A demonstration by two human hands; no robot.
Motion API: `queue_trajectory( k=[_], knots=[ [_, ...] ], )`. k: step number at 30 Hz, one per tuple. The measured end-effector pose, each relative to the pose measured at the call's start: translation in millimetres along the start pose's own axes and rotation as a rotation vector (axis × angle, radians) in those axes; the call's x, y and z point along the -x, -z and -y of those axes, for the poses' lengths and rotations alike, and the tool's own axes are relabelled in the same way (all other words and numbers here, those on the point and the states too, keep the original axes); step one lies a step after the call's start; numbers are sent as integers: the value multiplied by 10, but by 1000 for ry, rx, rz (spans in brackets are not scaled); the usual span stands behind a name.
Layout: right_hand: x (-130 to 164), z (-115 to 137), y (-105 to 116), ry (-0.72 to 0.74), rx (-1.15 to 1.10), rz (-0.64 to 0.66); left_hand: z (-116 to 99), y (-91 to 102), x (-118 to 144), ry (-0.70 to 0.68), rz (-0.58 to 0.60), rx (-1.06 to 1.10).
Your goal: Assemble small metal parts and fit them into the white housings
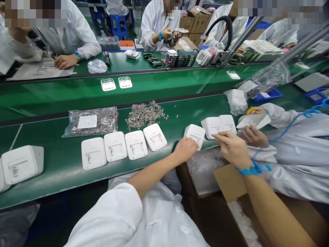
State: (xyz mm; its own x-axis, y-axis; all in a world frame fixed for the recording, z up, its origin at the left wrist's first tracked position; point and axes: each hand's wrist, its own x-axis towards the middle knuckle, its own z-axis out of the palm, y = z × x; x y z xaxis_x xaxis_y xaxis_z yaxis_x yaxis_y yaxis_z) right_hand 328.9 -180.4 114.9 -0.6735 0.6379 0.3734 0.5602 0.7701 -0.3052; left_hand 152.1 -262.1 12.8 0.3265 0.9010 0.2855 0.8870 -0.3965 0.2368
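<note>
My left hand (187,149) is closed on the lower edge of a white plastic housing (194,131), which tilts at the front of the green bench. Just right of it, my right hand (232,148), with a blue wrist strap, has its fingers pressed together by another white housing (212,126); what they pinch, if anything, is too small to make out. One more white housing (227,122) touches that one. Left of my hands, several like housings (116,146) lie in a row, recessed side up. Behind them is a loose pile of small metal pieces (145,115).
A clear bag of metal parts (102,121) lies behind the row. At far left sits another housing (22,164). A co-worker's hand (255,136) is close on my right. Open cartons (228,181) stand below the bench edge. A green conveyor (164,84) runs behind.
</note>
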Motion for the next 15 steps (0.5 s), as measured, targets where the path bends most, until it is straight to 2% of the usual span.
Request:
queue_trajectory(
  k=[4,7,9,12,15],
  knots=[
    [-190,46,-272,161,-9,178,170,91,95,119,-8,195],
    [-321,64,-458,192,-20,264,172,197,134,407,-115,238],
    [-383,52,-550,218,-36,328,157,268,154,571,-133,209],
    [-434,42,-667,262,-39,364,165,331,166,577,-82,187],
    [-466,78,-782,271,-27,321,220,326,161,549,-81,207]
  ],
)
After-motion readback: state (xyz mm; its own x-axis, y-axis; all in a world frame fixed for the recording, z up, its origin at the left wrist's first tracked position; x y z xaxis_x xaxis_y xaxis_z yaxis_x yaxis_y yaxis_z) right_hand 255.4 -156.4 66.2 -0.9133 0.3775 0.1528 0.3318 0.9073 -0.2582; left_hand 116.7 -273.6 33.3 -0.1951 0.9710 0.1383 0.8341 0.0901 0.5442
